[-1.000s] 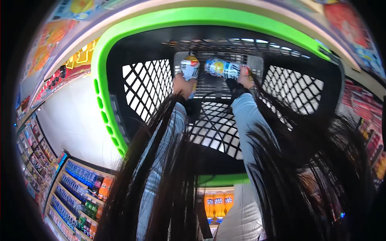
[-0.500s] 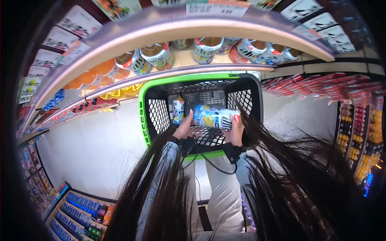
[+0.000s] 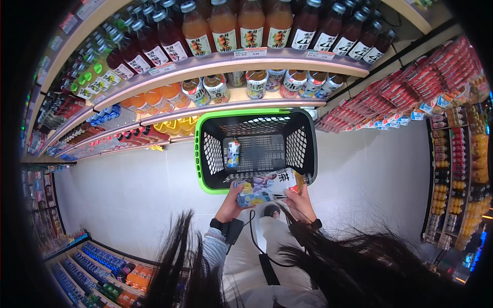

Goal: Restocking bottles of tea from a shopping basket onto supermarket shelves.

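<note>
Both of my hands hold a large plastic drink bottle (image 3: 264,186), lying sideways, with a white, blue and yellow wrap label. My left hand (image 3: 231,203) is closed around its base end. At the other end, near the neck and cap, grips my right hand (image 3: 301,203). The bottle is over the near rim of a black shopping basket (image 3: 198,138) with a green edge, hiding part of that rim. Inside the basket, on the left, a similar bottle (image 3: 233,155) lies on the slatted bottom.
Beyond the basket is a wooden shelf (image 3: 215,65) with rows of juice bottles (image 3: 251,28); a lower tier holds wide drink bottles (image 3: 257,84). Red packets (image 3: 405,87) hang at the right. More drinks racks (image 3: 457,169) stand far right and a bottle shelf (image 3: 102,267) lower left. Hair strands (image 3: 349,256) cover the lower right.
The bottle has come back toward me, from above the basket's middle to its near rim. It has also been turned, showing another side of the label. My view has tilted up, revealing more shelving.
</note>
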The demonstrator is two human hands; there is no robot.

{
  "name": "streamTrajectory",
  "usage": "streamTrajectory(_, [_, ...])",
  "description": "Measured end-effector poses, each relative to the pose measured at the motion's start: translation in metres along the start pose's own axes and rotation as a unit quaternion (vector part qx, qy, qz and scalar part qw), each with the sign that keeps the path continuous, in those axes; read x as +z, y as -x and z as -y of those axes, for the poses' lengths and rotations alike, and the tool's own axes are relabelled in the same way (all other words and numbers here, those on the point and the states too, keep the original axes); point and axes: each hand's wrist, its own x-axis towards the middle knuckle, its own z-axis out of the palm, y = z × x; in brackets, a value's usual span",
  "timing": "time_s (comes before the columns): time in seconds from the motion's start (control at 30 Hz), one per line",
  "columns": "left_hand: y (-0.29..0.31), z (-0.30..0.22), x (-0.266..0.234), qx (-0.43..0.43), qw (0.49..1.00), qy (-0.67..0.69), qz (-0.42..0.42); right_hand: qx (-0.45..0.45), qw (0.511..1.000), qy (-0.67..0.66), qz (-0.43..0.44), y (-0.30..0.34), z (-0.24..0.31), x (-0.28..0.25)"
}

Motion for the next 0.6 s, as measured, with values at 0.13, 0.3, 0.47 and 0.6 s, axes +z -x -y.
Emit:
streamTrajectory(0.13, [0.041,0.018,0.050,0.135,0.990,-0.038,0.016,0.013,0.993,-0.082,0.087,0.044,0.036,-0.009])
streamTrajectory(0.3, [0.100,0.017,0.115,0.218,0.948,-0.231,0.022,0.054,0.977,-0.170,0.119,0.103,0.081,-0.008])
streamTrajectory(0.47, [0.149,0.025,0.164,0.311,0.887,-0.336,0.063,0.046,0.968,-0.227,0.098,0.146,0.101,-0.002])
streamTrajectory(0.6, [0.184,0.023,0.191,0.382,0.816,-0.431,0.042,0.029,0.963,-0.226,0.146,0.169,0.115,0.005])
